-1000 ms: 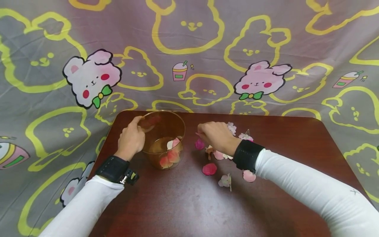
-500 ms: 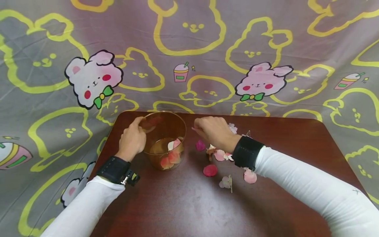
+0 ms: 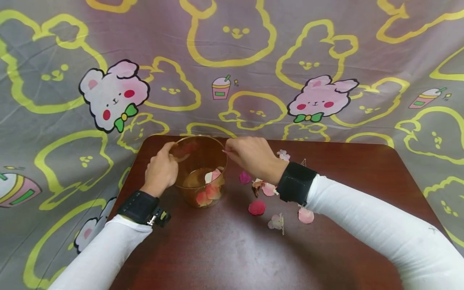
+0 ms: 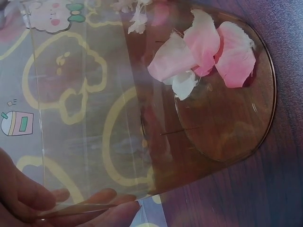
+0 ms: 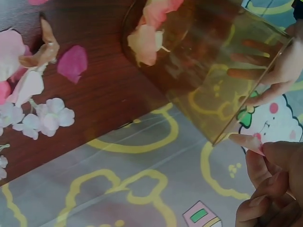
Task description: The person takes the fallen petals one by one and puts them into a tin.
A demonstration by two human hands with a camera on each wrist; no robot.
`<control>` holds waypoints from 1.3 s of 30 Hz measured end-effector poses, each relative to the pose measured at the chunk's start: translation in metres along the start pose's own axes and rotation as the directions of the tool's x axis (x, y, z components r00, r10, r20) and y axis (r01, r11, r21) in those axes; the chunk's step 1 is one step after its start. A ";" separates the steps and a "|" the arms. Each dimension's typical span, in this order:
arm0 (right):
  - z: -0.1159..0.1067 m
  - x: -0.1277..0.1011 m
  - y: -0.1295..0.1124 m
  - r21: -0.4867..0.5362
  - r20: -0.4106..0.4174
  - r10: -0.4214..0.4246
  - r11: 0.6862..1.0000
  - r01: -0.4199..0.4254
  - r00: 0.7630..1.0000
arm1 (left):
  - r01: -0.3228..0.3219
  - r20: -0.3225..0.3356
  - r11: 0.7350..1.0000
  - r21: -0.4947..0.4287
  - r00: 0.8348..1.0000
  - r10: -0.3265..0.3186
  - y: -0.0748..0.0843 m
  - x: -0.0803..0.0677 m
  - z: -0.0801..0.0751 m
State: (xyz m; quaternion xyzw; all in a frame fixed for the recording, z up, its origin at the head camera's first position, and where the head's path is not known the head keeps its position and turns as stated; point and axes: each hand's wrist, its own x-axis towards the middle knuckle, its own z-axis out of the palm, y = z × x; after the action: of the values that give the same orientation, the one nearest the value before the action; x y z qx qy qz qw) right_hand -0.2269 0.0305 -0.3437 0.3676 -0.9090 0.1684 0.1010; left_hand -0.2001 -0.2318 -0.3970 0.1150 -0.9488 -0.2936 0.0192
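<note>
A see-through amber bin (image 3: pixel 185 196) stands on the brown table, several pink and white petals (image 3: pixel 208 194) lying low inside it. My left hand (image 3: pixel 160 169) grips the bin's left rim, thumb and fingers on either side of the wall in the left wrist view. At the opposite rim, my right hand (image 3: pixel 251 157) pinches a small pale pink petal (image 5: pixel 247 141) between thumb and fingers. The petal's tip is right by the rim. Right of the bin lie a magenta petal (image 3: pixel 245 177), a red petal (image 3: pixel 257 208) and a brown curled piece (image 5: pixel 45 49).
More pieces are scattered over the table (image 3: pixel 217 257): a pale blossom (image 3: pixel 276 222) nearer the front, a pink petal (image 3: pixel 305 215) under the right forearm, and white blossoms (image 3: pixel 284 155) behind the right hand. A cartoon-printed cloth (image 3: pixel 253 80) hangs behind the table's back edge.
My right hand has moved left and slightly up from above the scattered petals to the bin's right rim, carrying the pale petal. The left hand and the bin have stayed in place.
</note>
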 end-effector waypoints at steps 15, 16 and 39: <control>0.014 0.011 -0.022 -0.030 0.076 0.003 1.000 -0.001 0.997 | 0.002 0.000 1.000 0.006 1.000 -0.002 -0.002 -0.001 0.000; 0.015 0.011 -0.023 -0.025 0.083 0.002 1.000 0.000 0.997 | 0.001 0.000 1.000 0.005 1.000 -0.001 -0.002 -0.001 0.000; 0.033 0.013 -0.022 -0.086 0.176 0.015 0.996 0.000 0.984 | -0.007 -0.014 1.000 0.002 1.000 0.008 -0.001 0.000 0.002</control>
State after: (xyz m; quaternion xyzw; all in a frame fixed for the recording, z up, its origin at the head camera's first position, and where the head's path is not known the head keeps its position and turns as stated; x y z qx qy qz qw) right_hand -0.2222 -0.0051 -0.3646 0.3728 -0.9222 0.0964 0.0348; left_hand -0.1999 -0.2314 -0.3990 0.1135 -0.9493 -0.2920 0.0269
